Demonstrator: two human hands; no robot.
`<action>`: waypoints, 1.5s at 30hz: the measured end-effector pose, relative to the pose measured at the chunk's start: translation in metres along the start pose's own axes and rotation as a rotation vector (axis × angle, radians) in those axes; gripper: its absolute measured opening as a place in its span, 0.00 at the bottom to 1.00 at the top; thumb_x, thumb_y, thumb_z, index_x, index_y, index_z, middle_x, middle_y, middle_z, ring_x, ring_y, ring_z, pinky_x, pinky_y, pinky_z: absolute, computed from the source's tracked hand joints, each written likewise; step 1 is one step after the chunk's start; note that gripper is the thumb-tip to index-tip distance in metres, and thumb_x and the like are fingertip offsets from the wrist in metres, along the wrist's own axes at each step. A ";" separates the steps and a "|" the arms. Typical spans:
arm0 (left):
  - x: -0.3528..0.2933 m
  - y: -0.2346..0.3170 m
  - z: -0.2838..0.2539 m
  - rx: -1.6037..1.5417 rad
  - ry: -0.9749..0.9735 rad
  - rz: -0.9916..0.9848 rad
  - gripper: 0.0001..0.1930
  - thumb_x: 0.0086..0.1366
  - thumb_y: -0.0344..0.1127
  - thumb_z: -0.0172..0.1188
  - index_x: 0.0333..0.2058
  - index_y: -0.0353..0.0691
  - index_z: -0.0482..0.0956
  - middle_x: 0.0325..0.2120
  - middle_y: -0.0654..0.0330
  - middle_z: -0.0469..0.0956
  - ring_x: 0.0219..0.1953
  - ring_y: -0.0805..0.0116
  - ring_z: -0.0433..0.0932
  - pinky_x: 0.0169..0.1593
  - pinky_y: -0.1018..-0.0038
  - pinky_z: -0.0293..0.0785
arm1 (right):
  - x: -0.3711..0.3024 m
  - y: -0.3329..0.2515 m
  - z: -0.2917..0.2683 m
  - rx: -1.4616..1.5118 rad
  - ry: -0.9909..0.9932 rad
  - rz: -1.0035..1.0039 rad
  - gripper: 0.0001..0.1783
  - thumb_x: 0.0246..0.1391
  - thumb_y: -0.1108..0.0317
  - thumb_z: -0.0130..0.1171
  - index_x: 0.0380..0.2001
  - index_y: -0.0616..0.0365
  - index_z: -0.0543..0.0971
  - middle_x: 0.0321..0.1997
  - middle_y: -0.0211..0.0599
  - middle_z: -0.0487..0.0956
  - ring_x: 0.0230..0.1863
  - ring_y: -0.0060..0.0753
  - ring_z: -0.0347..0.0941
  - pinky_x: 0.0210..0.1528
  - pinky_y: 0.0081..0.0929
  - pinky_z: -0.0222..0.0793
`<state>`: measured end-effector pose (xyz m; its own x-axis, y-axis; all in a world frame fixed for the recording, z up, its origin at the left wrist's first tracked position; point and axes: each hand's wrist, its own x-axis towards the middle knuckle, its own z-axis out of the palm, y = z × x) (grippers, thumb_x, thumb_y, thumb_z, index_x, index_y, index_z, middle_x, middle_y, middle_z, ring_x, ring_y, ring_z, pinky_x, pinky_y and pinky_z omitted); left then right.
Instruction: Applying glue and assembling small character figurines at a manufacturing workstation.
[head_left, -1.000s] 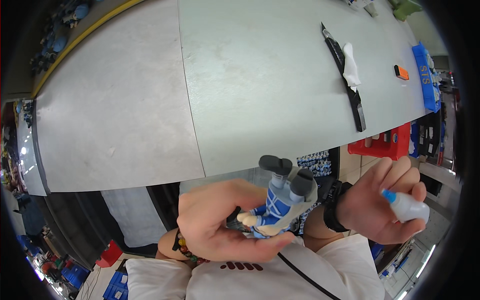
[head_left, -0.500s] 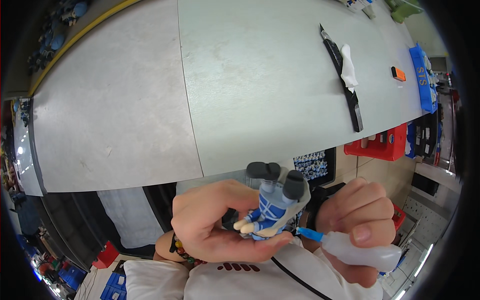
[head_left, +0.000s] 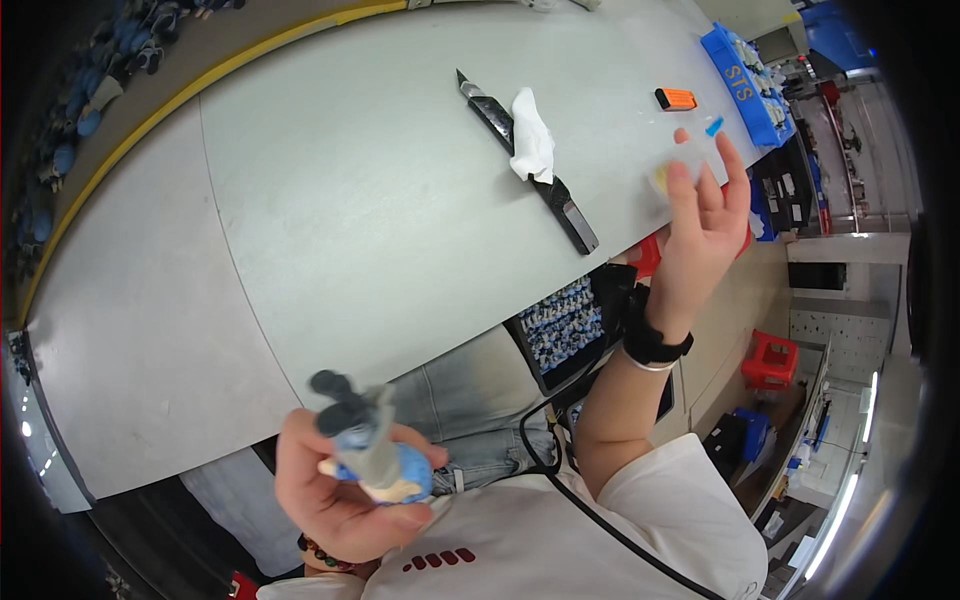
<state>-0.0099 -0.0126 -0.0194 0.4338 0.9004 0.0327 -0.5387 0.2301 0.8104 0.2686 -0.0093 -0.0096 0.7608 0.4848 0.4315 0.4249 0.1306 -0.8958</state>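
My left hand (head_left: 340,490), low in front of my body, is closed round a small figurine (head_left: 385,455) in blue and grey. The figurine is tilted, its dark shoes pointing up and away from me; motion blurs it. My right hand (head_left: 700,215) is stretched out over the far right of the table. Its fingers are partly spread around a translucent squeeze bottle (head_left: 665,178) with a blue tip (head_left: 714,126). The fingers cover part of the bottle, and how firmly they grip it is hard to see.
A black craft knife (head_left: 575,225) with white tissue (head_left: 532,140) round it lies on the table (head_left: 380,220). Near the right hand are an orange-and-black box (head_left: 676,99) and a blue tray (head_left: 740,90) of parts. A black tray of figurines (head_left: 560,325) sits below the table edge.
My right hand has carried the bottle from beside the figurine out over the table's right side. My left hand has moved left with the figurine. The view has shifted to the right.
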 end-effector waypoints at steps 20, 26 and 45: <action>0.009 0.004 0.021 0.171 -0.136 -0.048 0.25 0.34 0.33 0.72 0.32 0.30 0.71 0.25 0.53 0.74 0.26 0.69 0.74 0.29 0.79 0.68 | -0.104 -0.047 0.027 0.695 -0.616 -0.469 0.11 0.34 0.80 0.60 0.26 0.60 0.73 0.34 0.40 0.74 0.32 0.34 0.69 0.29 0.25 0.63; 0.012 0.005 0.019 0.210 -0.171 -0.023 0.24 0.34 0.32 0.71 0.32 0.30 0.72 0.23 0.55 0.75 0.24 0.71 0.74 0.27 0.81 0.68 | -0.098 -0.046 0.026 0.710 -0.669 -0.480 0.10 0.34 0.80 0.60 0.24 0.60 0.72 0.33 0.40 0.74 0.32 0.34 0.69 0.28 0.24 0.63; 0.020 0.019 0.018 0.345 -0.341 -0.088 0.24 0.36 0.35 0.71 0.33 0.32 0.72 0.23 0.58 0.75 0.24 0.72 0.75 0.25 0.82 0.68 | -0.082 -0.065 0.007 0.462 -0.907 -0.494 0.11 0.31 0.78 0.61 0.22 0.56 0.72 0.30 0.30 0.74 0.28 0.27 0.66 0.28 0.22 0.60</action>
<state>0.0017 0.0033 0.0073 0.7098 0.6975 0.0983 -0.2437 0.1122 0.9633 0.1747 -0.0514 0.0121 -0.1572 0.7152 0.6810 0.2149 0.6978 -0.6833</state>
